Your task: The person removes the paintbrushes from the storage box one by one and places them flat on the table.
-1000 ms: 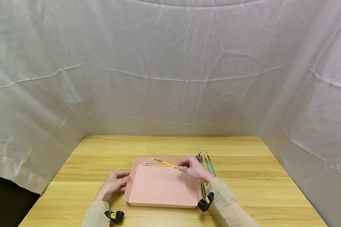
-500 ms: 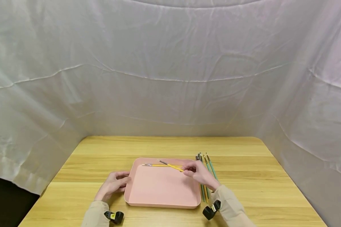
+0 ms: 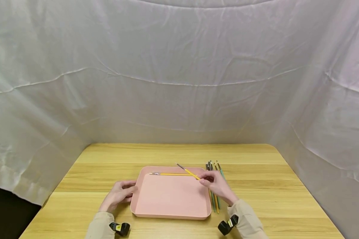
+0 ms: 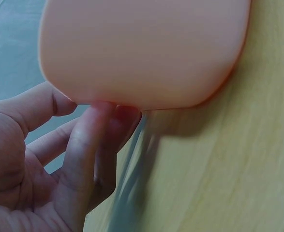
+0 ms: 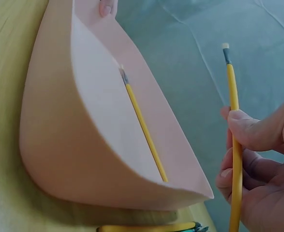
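Note:
A pink tray (image 3: pixel 172 196) lies on the wooden table. My left hand (image 3: pixel 119 194) grips its left rim; the left wrist view shows the thumb (image 4: pixel 86 140) on the wall's inner side and fingers behind it. Above the tray's right part, my right hand (image 3: pixel 216 186) pinches a yellow-handled paintbrush (image 5: pixel 232 92) between thumb and fingers. Its bristle end points up and left in the head view. Another yellow paintbrush (image 3: pixel 170 174) rests inside the tray along the far wall, its bristles to the left.
Several paintbrushes (image 3: pixel 214 202) with green and yellow handles lie on the table just right of the tray, partly covered by my right hand. The wooden tabletop (image 3: pixel 266 192) stretches around the tray. Grey curtains (image 3: pixel 179 109) hang behind and at the sides.
My right hand has moved right and slightly toward me with its paintbrush, away from the brush in the tray. The left hand and the tray have hardly moved.

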Tool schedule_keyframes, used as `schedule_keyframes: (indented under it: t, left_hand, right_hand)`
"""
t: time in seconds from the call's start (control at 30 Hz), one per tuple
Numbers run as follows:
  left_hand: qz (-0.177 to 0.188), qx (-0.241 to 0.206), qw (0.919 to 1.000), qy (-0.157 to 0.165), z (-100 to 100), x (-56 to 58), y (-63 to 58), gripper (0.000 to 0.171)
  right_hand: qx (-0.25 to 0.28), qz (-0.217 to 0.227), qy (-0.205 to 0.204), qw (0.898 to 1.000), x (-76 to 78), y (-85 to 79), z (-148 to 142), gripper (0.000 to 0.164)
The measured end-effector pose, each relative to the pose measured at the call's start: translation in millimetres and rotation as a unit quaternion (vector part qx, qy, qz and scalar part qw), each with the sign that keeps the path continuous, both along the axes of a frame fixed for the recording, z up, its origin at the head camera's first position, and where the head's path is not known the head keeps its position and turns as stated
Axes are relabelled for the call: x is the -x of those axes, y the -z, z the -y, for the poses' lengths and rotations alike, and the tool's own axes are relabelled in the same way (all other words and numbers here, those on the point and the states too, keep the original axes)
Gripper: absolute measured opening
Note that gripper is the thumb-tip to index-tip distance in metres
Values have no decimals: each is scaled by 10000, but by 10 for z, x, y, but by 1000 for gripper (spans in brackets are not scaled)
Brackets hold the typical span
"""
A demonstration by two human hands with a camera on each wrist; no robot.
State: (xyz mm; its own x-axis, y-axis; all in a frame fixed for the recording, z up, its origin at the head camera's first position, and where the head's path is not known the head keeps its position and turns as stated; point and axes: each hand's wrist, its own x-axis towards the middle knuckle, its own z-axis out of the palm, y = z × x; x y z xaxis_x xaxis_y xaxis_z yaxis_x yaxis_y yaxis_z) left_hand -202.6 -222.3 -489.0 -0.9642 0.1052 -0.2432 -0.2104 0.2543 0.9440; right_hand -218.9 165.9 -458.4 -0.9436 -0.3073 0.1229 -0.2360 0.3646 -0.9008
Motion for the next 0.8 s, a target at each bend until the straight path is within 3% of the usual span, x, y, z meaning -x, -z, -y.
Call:
schedule_keyframes:
  t: [0.17,0.53,0.8]
  left_hand:
    - [-10,-1,10000,17,5,2,3,53]
    - [10,63,10000,-62,-6,3,-3,52]
    - [-16,90,9999,-52,-6,0,-6,52]
  right_hand:
    - [297,-46,166,9994,-29,21,-55,18]
    - [630,257,1177,9907,-71,50,-144,20]
    - [951,370,1484,9836,-79,84,-227,22]
